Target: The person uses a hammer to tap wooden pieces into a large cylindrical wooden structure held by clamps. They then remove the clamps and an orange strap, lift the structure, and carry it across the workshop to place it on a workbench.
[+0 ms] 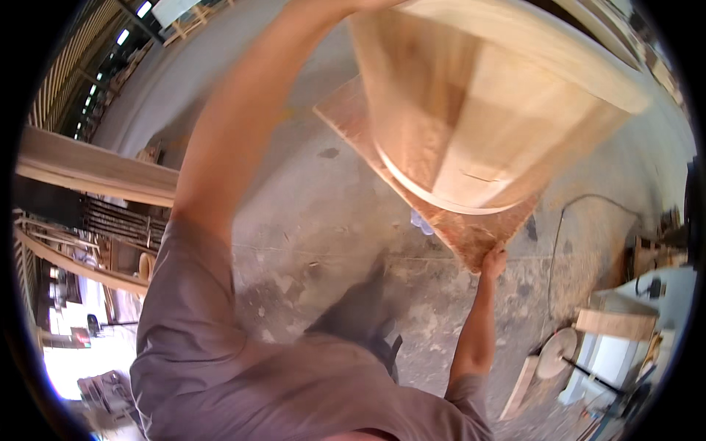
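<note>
A large curved wooden piece [478, 110], pale with darker strips and a rounded lower edge, stands in front of me. Beneath it lies a reddish-brown board [471, 231], one corner pointing toward me. At that corner my right hand [494, 261] is closed around the board's edge. My left arm stretches far forward. Its hand [371, 4] meets the top of the wooden piece at the upper edge of the view, and its fingers are cut off from sight.
Long wooden beams [95, 165] stand at my left. On the right, a round disc [557, 353] sits on a metal bar beside wood blocks [616, 323]. A dark cable [562, 228] trails over the stained concrete floor [294, 287].
</note>
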`<state>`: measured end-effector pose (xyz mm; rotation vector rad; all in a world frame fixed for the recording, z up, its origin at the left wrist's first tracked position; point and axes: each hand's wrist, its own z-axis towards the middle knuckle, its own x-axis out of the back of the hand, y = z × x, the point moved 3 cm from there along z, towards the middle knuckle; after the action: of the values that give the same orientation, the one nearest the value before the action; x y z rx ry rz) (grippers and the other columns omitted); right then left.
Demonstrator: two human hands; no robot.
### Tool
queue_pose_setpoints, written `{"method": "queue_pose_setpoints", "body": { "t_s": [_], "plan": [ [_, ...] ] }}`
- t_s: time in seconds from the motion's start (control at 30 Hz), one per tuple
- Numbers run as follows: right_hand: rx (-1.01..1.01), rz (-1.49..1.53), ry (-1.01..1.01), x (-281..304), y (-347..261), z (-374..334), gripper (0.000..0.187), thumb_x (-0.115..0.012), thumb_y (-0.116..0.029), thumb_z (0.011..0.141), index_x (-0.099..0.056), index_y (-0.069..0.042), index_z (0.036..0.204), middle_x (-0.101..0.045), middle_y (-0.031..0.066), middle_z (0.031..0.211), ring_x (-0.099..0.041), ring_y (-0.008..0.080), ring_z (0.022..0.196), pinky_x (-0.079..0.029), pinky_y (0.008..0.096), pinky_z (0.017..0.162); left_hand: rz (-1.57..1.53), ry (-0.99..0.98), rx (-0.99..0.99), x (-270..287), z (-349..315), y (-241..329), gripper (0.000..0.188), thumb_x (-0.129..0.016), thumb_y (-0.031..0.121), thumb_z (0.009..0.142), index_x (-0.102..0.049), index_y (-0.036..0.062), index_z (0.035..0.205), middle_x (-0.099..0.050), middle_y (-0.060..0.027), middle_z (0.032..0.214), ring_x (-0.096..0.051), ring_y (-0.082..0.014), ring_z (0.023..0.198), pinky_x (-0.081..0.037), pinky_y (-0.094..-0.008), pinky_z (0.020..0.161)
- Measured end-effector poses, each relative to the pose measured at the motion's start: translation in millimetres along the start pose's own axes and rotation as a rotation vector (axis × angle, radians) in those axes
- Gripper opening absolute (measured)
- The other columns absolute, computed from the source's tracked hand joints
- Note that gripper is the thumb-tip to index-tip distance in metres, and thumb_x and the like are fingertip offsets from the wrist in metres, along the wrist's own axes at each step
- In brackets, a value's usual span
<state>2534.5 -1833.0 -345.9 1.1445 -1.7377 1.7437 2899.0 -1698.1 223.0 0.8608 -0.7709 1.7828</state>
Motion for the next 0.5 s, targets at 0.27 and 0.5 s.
{"method": "queue_pose_setpoints", "body": {
  "t_s": [0.27, 0.5],
  "plan": [
    [-0.106, -0.159, 0.162, -4, 8, 208, 0.064, -0.039, -0.053, 0.099, -0.059, 0.005, 0.115, -0.065, 0.0297, 0.111, -0.06, 0.049, 0.103, -0.048, 0.0562, 0.086, -0.637, -0.043, -0.269, -94, 159, -5, 0.056, -0.038, 0.05, 0.102, -0.055, 0.0076, 0.134, -0.064, -0.021, 0.12, -0.06, -0.035, 0.113, -0.047, -0.0473, 0.098],
    [0.121, -0.517, 0.301, -7, 52, 458, 0.064, -0.04, -0.055, 0.097, -0.057, 0.002, 0.12, -0.066, 0.0281, 0.11, -0.063, 0.0465, 0.098, -0.051, 0.0538, 0.085, -0.518, -0.047, -0.304, -221, 368, -41, 0.052, -0.046, 0.046, 0.097, -0.065, 0.001, 0.115, -0.066, -0.0218, 0.111, -0.063, -0.0317, 0.103, -0.049, -0.041, 0.088]
  ]
}}
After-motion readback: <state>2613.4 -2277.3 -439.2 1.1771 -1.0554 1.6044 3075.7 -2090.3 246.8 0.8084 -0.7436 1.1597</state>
